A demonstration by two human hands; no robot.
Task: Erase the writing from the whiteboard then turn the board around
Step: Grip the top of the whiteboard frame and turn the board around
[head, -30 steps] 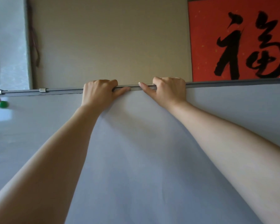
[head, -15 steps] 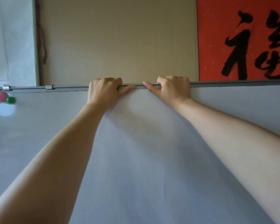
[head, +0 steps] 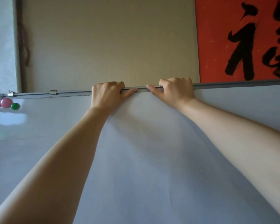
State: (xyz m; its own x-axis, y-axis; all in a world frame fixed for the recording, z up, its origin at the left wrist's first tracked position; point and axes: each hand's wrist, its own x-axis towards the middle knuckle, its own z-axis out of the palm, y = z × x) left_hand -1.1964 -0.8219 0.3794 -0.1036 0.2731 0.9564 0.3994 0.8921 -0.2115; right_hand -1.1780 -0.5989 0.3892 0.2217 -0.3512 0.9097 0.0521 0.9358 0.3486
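Left hand [head: 107, 94] and right hand [head: 176, 90] both grip the whiteboard [head: 144, 159] top frame, thumbs in front. Board surface blank. Red, pink, green magnets [head: 6, 103] at top-left corner.

Beige wall [head: 110, 46] behind, evenly lit, matte. Red poster [head: 217, 38] with black brush lettering upper right, cut off by frame edge. Pale curtain [head: 2, 46] far left; dark cord [head: 25, 46] hanging alongside. Soft daylight from left.
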